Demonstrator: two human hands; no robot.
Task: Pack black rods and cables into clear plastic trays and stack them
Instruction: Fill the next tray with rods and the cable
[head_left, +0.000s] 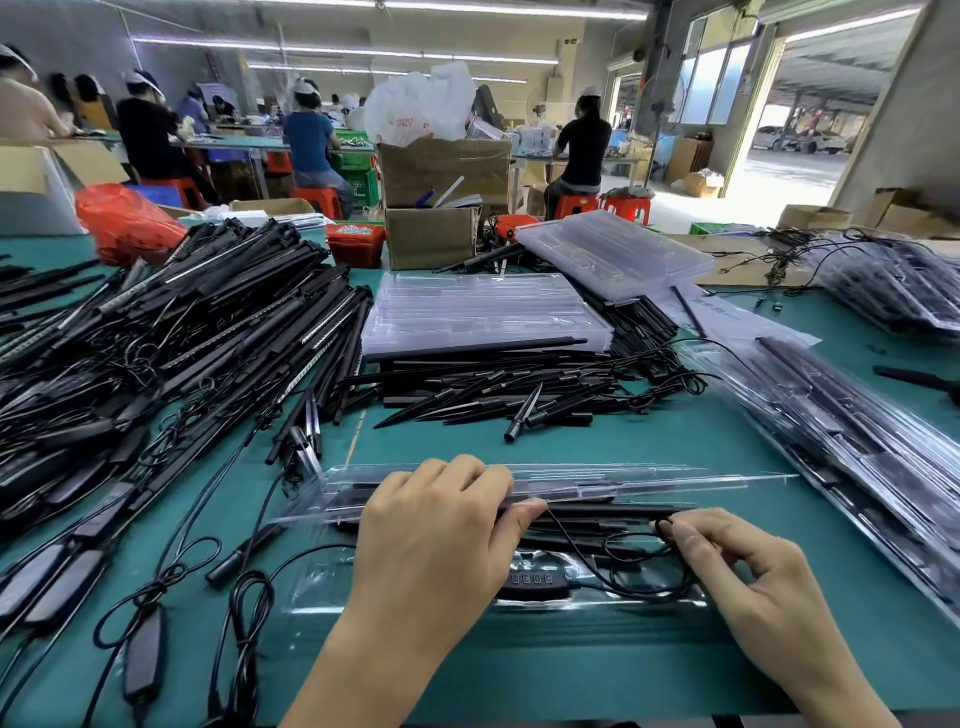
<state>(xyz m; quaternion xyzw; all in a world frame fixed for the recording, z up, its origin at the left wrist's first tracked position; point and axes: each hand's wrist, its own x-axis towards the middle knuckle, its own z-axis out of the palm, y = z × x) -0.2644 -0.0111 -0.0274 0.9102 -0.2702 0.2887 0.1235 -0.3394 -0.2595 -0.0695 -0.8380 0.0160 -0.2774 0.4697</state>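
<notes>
black rods (197, 322), clear trays (483, 312), teal table (623, 670), red bag (124, 223), brown boxes (441, 171)

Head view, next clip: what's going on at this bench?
A person is packing a clear plastic tray lying open on the green table right in front of them. The left hand holds a black rod down in the tray, thumb on it. The right hand pinches the thin black cable, tucking its loop in near the inline controller. Loose rods are heaped at left, empty trays are stacked beyond, and filled trays lie at right.
</notes>
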